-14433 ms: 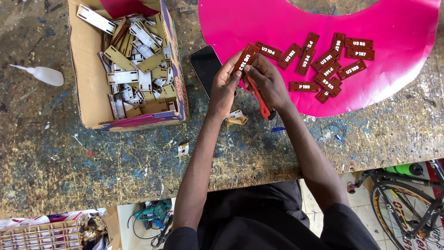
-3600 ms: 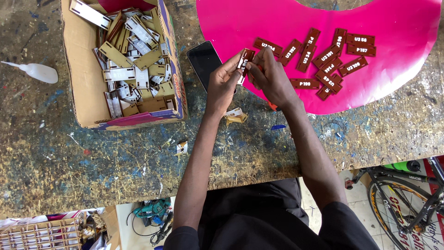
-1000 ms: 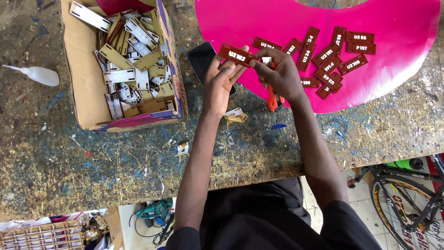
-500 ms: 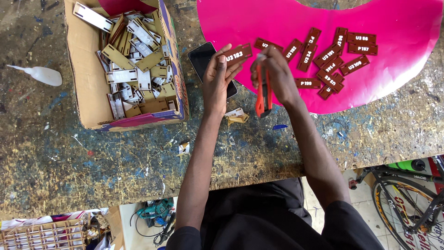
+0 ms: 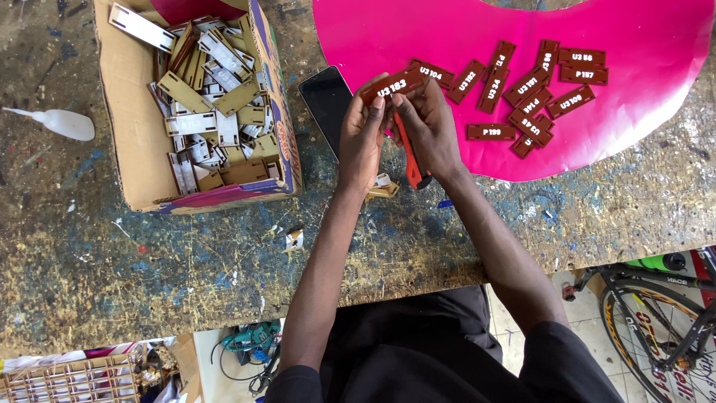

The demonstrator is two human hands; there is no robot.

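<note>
1. The left hand (image 5: 363, 138) and the right hand (image 5: 429, 127) are meeting above the paint-spattered workbench (image 5: 149, 261). Their fingertips are pinching the two ends of one dark red tag (image 5: 393, 83), which is hanging in the air over the near edge of the pink sheet (image 5: 447, 22).
2. The right hand is also trapping an orange-handled tool (image 5: 409, 160) against its palm. I cannot tell what its tip is. With the grip split like this, the tool is likely slipping or nicking the left fingers.
3. The tag is being gripped only at its ends, so it is at risk of dropping or flexing.
4. A dark phone (image 5: 327, 101) is lying flat just beyond the left hand, risking a scratch.
5. Farther off, the loose tags (image 5: 533, 86) and the cardboard box (image 5: 134, 149) of pale pieces are sitting where a sweeping elbow could scatter them.
</note>
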